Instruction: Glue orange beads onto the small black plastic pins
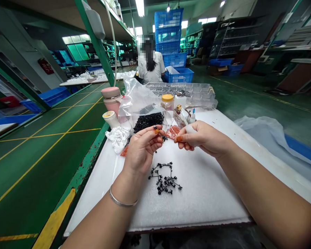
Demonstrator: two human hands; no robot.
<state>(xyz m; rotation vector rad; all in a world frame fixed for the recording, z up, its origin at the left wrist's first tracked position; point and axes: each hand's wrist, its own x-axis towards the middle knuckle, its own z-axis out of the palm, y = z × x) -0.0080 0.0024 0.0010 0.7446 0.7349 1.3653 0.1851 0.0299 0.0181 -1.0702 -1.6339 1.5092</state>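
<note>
My left hand (142,150) is raised above the white foam-topped table (209,193), thumb and forefinger pinched on a small black part (155,127). To its right, my right hand (203,138) is closed too, thumb against forefinger; whatever sits between those fingertips is too small to make out. Below the hands lies a loose group of black stick-like pieces with knobbed ends (168,183). Just beyond the fingers are a heap of black pieces (149,121) by a clear plastic bag (134,95) and a bag of tiny orange-red bits (172,131).
Along the table's back stand a pink cup (111,98), a white tub (111,119), a yellow-lidded jar (167,101) and a clear divided tray (197,91). Crumpled white tissue (118,138) lies at left. A green conveyor (49,138) runs alongside. A person (151,65) sits ahead.
</note>
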